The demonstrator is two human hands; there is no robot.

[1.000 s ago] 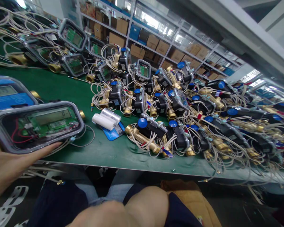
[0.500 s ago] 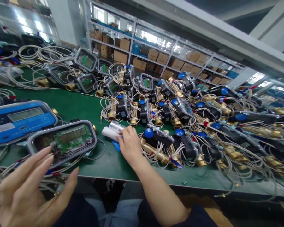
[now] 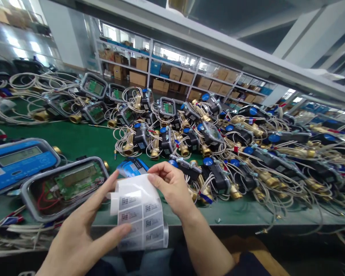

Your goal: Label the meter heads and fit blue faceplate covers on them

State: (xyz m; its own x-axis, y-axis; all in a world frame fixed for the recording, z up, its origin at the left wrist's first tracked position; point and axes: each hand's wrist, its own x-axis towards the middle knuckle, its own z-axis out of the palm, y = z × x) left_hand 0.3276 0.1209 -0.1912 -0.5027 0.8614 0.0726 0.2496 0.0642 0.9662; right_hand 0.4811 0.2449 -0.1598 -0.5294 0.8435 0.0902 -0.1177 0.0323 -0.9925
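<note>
A strip of printed labels (image 3: 153, 222), partly curled into a roll, hangs in front of me above the table's near edge. My right hand (image 3: 172, 188) pinches its top right corner between thumb and fingers. At the strip's left side is my left hand (image 3: 94, 226), thumb and fingers spread apart. Its thumb overlaps the front of the labels; whether it touches them I cannot tell. Left of the strip lies a meter with a clear cover (image 3: 66, 188), its circuit board showing. Behind the strip is a small blue panel (image 3: 132, 167), partly hidden.
A blue-faced meter (image 3: 20, 163) lies at the left. Many brass-bodied meters (image 3: 215, 178) with coiled cables crowd the green table (image 3: 86, 140) to the right and back. Shelves with cardboard boxes (image 3: 138, 78) stand beyond.
My right hand has lifted the label roll off the table and towards me, and its printed side now shows. My left hand has moved right, to the strip's left side.
</note>
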